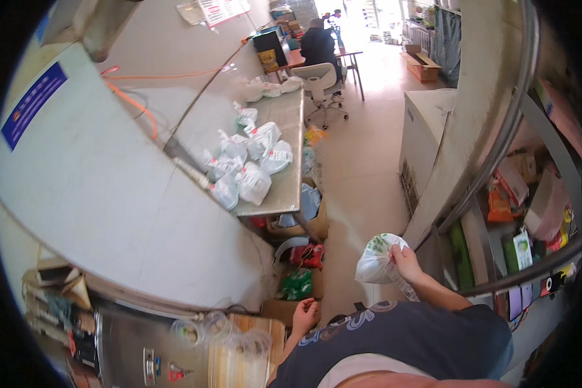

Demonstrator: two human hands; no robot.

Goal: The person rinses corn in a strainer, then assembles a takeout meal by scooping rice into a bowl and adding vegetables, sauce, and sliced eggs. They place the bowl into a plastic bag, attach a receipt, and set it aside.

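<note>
My right hand (407,263) is closed on the gathered top of a white plastic bag (376,262) with green print. The bag is rounded, and what it contains is hidden. A pale printed strip hangs from it below my fingers. My left hand (306,314) hangs low beside my body, its fingers curled in and nothing visible in them. It is nearest to an open carton and a green bag (296,284) on the floor. Further ahead on the left, several tied white plastic bags (254,183) stand in a group on a metal table (293,189).
A passage floor (362,168) runs ahead past a white chest (427,129) and a pillar on the right. A person (318,45) sits on an office chair (319,79) at a far desk. Packed shelves (478,252) flank my right; a wooden board (242,352) and plastic tubs lie lower left.
</note>
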